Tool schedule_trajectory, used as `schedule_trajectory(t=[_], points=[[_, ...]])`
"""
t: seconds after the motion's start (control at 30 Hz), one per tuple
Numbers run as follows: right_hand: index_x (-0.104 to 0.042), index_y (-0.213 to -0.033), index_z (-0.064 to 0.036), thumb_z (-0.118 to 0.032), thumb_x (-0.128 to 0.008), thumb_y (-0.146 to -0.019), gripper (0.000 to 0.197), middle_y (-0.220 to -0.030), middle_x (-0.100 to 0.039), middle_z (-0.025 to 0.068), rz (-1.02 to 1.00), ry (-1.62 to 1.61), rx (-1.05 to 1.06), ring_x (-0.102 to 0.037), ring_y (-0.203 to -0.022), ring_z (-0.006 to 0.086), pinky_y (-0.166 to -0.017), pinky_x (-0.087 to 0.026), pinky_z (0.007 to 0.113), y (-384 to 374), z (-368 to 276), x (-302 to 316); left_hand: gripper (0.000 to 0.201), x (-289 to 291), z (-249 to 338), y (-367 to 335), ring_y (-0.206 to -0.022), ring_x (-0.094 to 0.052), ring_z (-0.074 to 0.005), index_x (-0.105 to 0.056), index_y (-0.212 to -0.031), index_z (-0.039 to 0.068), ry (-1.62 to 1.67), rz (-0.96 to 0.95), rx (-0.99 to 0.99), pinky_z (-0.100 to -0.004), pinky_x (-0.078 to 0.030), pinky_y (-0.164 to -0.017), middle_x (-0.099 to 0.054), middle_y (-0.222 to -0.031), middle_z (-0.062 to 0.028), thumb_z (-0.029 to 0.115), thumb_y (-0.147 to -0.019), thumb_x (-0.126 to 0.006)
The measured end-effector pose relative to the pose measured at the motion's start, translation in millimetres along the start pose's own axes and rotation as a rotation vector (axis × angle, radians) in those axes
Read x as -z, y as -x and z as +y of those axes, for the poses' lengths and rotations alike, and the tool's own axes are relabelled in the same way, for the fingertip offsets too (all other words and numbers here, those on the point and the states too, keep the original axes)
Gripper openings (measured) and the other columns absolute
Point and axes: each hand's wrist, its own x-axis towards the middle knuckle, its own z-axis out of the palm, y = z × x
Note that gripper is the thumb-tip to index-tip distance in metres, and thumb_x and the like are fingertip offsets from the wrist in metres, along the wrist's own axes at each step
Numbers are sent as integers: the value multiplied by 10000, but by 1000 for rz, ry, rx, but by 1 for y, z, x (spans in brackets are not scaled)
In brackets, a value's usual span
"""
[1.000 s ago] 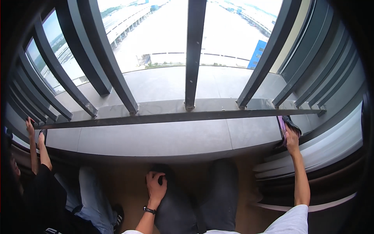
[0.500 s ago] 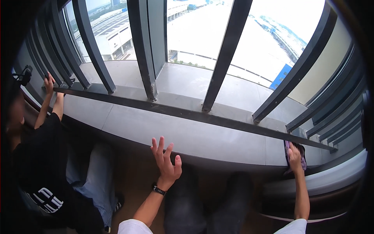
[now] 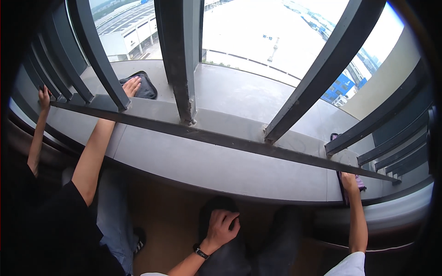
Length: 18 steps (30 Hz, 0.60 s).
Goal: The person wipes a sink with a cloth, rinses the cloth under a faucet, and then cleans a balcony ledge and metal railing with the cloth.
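Observation:
My right hand (image 3: 350, 182) is closed on a purple and black cloth (image 3: 359, 184) at the low metal rail (image 3: 216, 137), on the right. Part of the cloth passes under the rail and shows again on its far side. My left hand (image 3: 222, 228) hovers over my dark-trousered knee, its fingers loosely curled with nothing visible in them. On that wrist is a dark band (image 3: 200, 251).
Upright metal bars (image 3: 304, 76) rise from the rail along a grey window ledge (image 3: 221, 172). To my left, a person's hand (image 3: 132, 86) reaches between bars onto a black cloth-like pad (image 3: 146, 86); their other hand (image 3: 44, 96) holds a bar.
My left hand has dropped from over the ledge edge to my knee, its spread fingers curling. My right hand's cloth now reaches beyond the rail. The other person has reached through the bars.

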Motion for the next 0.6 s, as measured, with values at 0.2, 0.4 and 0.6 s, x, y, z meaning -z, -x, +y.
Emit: schedule_trajectory(t=[0.2, 0.4, 0.6], points=[[-657, -1171, 22, -6, -549, -856, 334, -1194, -641, 244, 82, 92, 109, -593, -1156, 406, -1017, -445, 492, -20, -24, 11, 310, -3, -11, 0, -614, -520, -280, -428, -642, 85, 127, 8, -26, -392, -416, -658, -469, -601, -62, -31, -749, -694], [-676, -1059, 11, -29, -594, -852, 227, -1021, -670, 213, 336, 131, 224, -643, -960, 395, -864, -497, 494, -29, -31, 23, 308, -13, -3, -3, -635, -528, -307, -435, -634, 77, 46, 7, 1, -405, -423, -645, -491, -616, -87, -47, -733, -699], [-566, -1269, 21, -254, -504, -948, 427, -1261, -575, 241, 77, -344, -77, -470, -1220, 434, -1084, -314, 473, 4, -92, 81, 268, -18, 0, -4, -979, -618, -378, -446, -648, 32, -81, -32, 52, -445, -502, -821, -669, -1066, -187, -22, -755, -686]])
